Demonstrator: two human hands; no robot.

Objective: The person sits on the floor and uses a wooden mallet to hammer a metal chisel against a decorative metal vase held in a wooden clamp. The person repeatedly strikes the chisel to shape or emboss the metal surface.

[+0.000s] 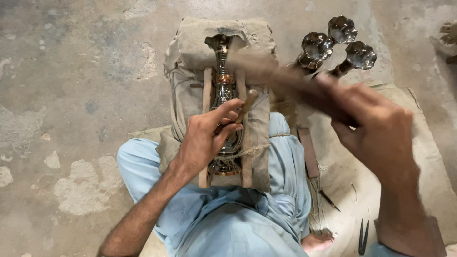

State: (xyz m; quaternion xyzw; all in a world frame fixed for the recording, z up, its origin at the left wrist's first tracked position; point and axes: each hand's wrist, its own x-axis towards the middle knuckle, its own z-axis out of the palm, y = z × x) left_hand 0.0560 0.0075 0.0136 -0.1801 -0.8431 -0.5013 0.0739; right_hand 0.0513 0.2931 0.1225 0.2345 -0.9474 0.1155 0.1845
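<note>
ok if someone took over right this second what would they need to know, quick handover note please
Left hand: holds a slim wooden-handled tool against the engraved dark metal vase.
Right hand: raised and gripping a wooden striking stick, which is motion-blurred.
Vase: lies between two wooden slats on a padded cloth cushion over the person's lap, flared mouth pointing away.
Nearby: three similar flared metal vases lie on the concrete floor to the right; small dark tools lie on the mat.
Done: the vase already shows engraved pattern along much of its body.
Left: cannot tell how much remains to be worked.
</note>
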